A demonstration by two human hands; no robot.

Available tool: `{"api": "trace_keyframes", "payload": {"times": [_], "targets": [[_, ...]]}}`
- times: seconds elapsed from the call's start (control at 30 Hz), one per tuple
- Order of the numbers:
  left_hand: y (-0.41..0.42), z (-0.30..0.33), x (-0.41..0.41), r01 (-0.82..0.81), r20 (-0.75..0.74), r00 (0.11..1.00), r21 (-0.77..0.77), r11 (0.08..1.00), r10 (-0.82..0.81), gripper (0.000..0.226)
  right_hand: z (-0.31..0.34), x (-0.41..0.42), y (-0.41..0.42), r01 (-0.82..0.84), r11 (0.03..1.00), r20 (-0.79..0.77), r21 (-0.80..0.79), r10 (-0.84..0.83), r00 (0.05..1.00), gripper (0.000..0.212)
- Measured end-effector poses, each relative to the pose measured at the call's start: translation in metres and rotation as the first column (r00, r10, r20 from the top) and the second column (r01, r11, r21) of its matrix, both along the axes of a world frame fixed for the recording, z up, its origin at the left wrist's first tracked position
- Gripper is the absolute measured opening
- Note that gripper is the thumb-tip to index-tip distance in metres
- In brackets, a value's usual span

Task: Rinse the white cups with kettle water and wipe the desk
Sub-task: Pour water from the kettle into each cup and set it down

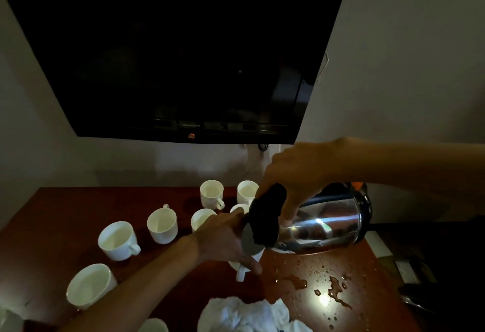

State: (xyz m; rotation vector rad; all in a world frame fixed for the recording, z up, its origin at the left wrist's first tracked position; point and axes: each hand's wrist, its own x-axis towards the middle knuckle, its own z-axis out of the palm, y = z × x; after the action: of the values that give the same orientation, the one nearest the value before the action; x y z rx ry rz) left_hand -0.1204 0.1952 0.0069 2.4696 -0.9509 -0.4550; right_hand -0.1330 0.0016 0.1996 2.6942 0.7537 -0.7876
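From the head camera, nine white cups show on the dark red desk point(65, 216). Two stand far back, one point(211, 193) left of the other point(246, 191). Nearer are a cup point(162, 222) with its handle turned away and another point(201, 218) partly behind the left wrist, with a rim point(240, 208) peeking out beyond the fingers. Further left sit a wide cup point(118, 240) and a bigger-looking one point(89, 285) near the left edge, and a rim point(154, 326) shows at the bottom edge. All are plain white with a loop handle, and the open ones stand upright.

The left hand point(225, 240) reaches in from the near left and grips the held cup point(245, 266), fingers curled round its body, its handle pointing down toward the desk. One steel kettle point(325, 222), shiny with a black lid and spout end, is tipped almost flat just above that cup. The right hand point(296, 174) comes from the right, wrist bent downward, fingers wrapped round the kettle's top near the lid.

Water puddles point(336, 288) and drops lie on the desk right of the held cup. One crumpled white cloth point(249, 316) lies at the near edge. A dark television point(183, 51) hangs on the wall.
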Motion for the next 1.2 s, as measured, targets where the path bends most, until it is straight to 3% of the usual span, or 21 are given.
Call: {"api": "trace_keyframes", "payload": {"times": [0.2,0.5,0.6,0.93,1.13,1.2], "targets": [[0.006,-0.002,0.001,0.012,0.082,0.996,0.036,0.999,-0.015,0.088,-0.023,0.009,-0.036,0.086,0.978,-0.101,0.188,-0.068,0.993,0.066],[0.024,-0.007,-0.004,-0.057,0.142,0.989,0.119,0.991,0.04,0.109,-0.045,-0.014,-0.063,0.294,0.85,-0.205,0.436,-0.225,0.953,0.067],[0.039,-0.011,-0.007,-0.108,0.135,0.986,0.108,0.988,0.093,0.104,-0.059,-0.014,-0.066,0.339,0.804,-0.198,0.489,-0.276,0.941,0.07],[0.122,-0.01,-0.011,-0.291,0.155,0.95,0.113,0.95,0.272,0.108,-0.078,-0.001,-0.014,0.319,0.763,-0.142,0.562,-0.291,0.946,0.06],[0.189,0.005,-0.008,-0.444,0.161,0.89,0.092,0.891,0.427,0.103,-0.092,0.012,0.026,0.302,0.697,-0.102,0.651,-0.314,0.944,0.062],[0.217,0.013,-0.005,-0.494,0.187,0.861,0.083,0.866,0.473,0.101,-0.094,0.015,0.035,0.304,0.685,-0.084,0.662,-0.335,0.938,0.071]]}}
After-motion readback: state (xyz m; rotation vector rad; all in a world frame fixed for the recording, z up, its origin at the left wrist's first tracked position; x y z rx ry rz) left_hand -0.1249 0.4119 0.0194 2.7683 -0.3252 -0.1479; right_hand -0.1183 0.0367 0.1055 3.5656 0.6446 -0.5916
